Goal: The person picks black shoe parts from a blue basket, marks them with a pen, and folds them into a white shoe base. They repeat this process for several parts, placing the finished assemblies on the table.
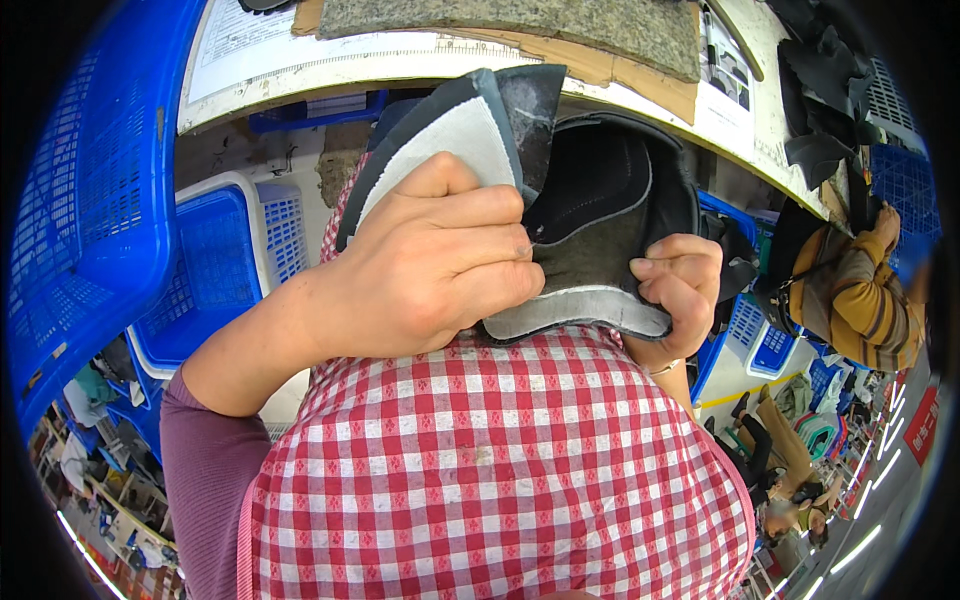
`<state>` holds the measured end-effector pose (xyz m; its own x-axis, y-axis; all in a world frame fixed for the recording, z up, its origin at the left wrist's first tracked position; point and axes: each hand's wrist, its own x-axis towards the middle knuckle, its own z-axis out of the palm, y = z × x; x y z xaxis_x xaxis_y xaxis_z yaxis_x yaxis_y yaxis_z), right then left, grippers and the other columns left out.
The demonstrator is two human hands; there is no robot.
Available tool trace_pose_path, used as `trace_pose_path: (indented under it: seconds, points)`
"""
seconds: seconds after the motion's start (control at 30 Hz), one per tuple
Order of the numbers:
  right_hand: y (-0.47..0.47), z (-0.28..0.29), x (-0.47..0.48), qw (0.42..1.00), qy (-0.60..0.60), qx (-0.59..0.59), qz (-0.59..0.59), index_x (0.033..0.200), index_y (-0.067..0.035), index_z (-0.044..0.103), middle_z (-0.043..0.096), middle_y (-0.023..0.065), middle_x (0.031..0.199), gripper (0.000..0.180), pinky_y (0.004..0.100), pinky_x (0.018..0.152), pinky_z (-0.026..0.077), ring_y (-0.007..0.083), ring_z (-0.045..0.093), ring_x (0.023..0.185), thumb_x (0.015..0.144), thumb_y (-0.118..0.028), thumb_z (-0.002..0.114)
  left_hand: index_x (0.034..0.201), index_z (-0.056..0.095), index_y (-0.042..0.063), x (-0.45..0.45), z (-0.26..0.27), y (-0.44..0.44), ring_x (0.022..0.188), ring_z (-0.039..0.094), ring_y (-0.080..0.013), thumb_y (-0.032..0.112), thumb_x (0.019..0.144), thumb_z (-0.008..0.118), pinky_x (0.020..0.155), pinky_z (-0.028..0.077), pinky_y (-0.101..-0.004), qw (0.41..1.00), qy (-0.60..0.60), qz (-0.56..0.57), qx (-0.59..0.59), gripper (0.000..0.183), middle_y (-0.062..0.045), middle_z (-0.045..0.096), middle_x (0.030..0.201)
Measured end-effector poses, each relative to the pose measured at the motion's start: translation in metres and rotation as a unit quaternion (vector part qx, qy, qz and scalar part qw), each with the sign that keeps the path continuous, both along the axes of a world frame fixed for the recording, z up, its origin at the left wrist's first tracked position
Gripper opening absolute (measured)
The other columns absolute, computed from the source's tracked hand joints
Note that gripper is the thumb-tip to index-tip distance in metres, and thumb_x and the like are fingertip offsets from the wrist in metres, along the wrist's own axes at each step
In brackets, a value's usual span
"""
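Note:
A black leather shoe upper [592, 262], its inner side showing, is held up before my chequered apron. My left hand [442, 262] is closed on the left part of it, where a stitched panel with pale grey backing [450, 150] folds upward. My right hand [679, 289] pinches the lower right edge between thumb and fingers. A light grey strip [577, 311] runs along the bottom edge, between the hands. Above it lie a dark brown-grey lining and a black curved piece [592, 180] with a stitched line. My left fingers hide part of the join.
Beyond the hands stands a white worktable [772, 142] bearing a stone slab [510, 30] on cardboard, printed sheets and black leather pieces [825, 90]. Blue plastic baskets [169, 172] stand at the left. A co-worker in a striped sleeve [862, 292] is at the right.

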<state>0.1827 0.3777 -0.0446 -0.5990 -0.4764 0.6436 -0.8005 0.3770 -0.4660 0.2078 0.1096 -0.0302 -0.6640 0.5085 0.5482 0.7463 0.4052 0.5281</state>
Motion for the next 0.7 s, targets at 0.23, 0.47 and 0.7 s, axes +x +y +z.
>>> trace_pose_path:
  seconds: [0.23,0.47,0.7]
  points:
    - [0.002,-0.036,0.010,0.986,-0.073,-0.079,-0.129,0.086,-0.006,0.054,0.056,0.0072,0.079,0.038,0.0331,0.068,0.049,0.0258,0.060,0.078,0.065,0.016,0.076,0.101,0.064,0.001,0.003,0.001,0.000,0.097,0.060,-0.0236,0.005,0.079,0.068,0.091,0.041,-0.0375,0.990,-0.104,-0.045,-0.079,0.023,-0.008,0.064,0.096]
    - [0.016,0.001,-0.018,0.883,-0.459,0.056,-0.082,0.092,-0.004,0.062,0.063,0.0086,0.087,0.031,0.0301,0.074,0.050,0.0231,0.063,0.082,0.070,0.007,0.082,0.088,0.065,0.005,-0.016,-0.025,0.024,0.085,0.057,-0.0244,0.006,0.071,0.072,0.076,0.041,-0.0378,0.996,-0.007,0.024,-0.088,0.018,-0.006,0.060,0.083]
    - [0.003,0.017,-0.023,0.951,-0.126,0.280,0.010,0.100,-0.010,0.073,0.074,0.0098,0.093,0.027,0.0391,0.080,0.053,0.0288,0.070,0.088,0.075,-0.019,0.082,0.104,0.062,0.005,-0.031,-0.029,0.051,0.081,0.060,-0.0283,-0.001,0.073,0.077,0.076,0.043,-0.0391,0.995,-0.074,0.045,-0.052,0.034,-0.008,0.062,0.084]
